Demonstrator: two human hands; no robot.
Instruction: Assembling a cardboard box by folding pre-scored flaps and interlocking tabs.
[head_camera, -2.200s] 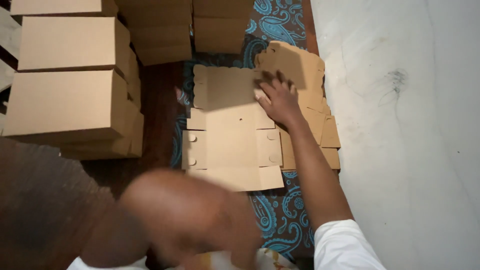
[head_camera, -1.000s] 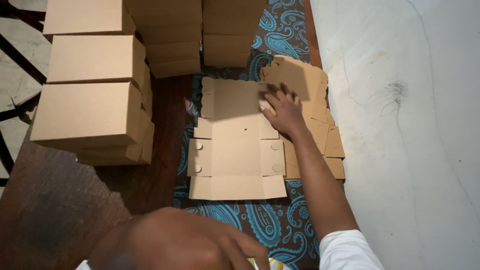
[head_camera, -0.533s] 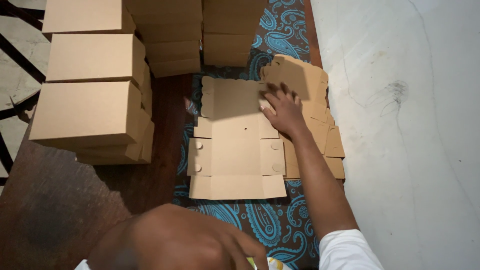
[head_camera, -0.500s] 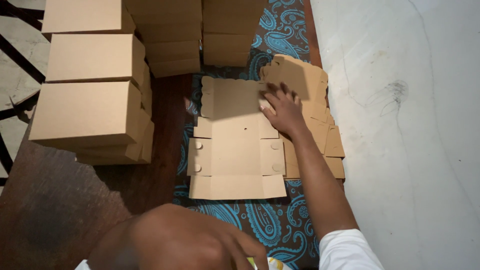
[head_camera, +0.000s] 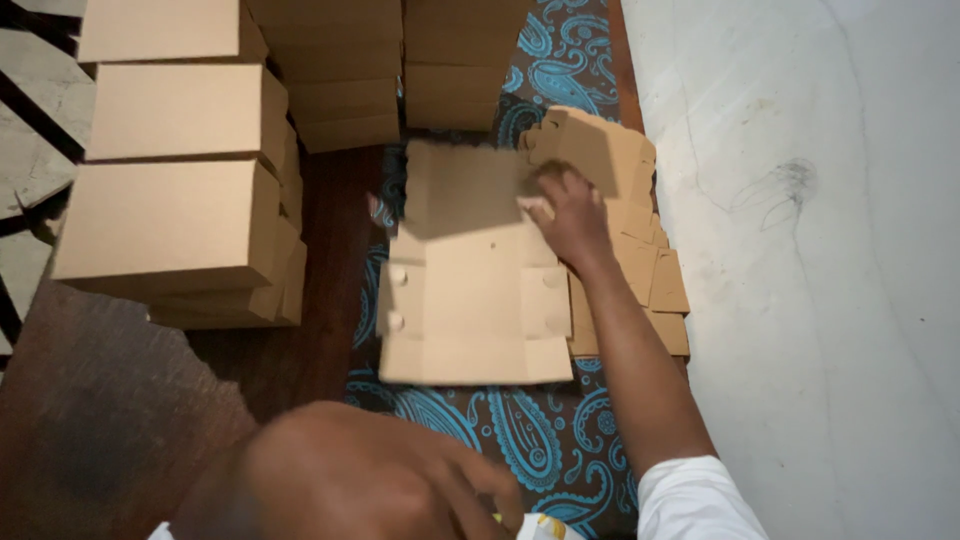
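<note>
Right hand (head_camera: 568, 212) now curled, fingertips pinching the right edge of the flat box blank (head_camera: 470, 270); a moment ago the fingers lay spread over that spot. Blank unmoved, centre of frame, lying unfolded on the blue paisley cloth (head_camera: 540, 440). Left hand (head_camera: 370, 475) big and blurred at bottom centre, much as before; whether it grips anything, cannot tell.

Stack of flat blanks (head_camera: 630, 210) just right of the blank, tucked partly under it, its far corner under the right hand. Assembled boxes (head_camera: 170, 220) piled at left, well apart from the blank, dark wood floor (head_camera: 110, 400) between. More boxes (head_camera: 400, 60) across the top edge, close to the blank's far flap. Pale floor (head_camera: 820, 280) fills the right side; open cloth below the blank's near edge
</note>
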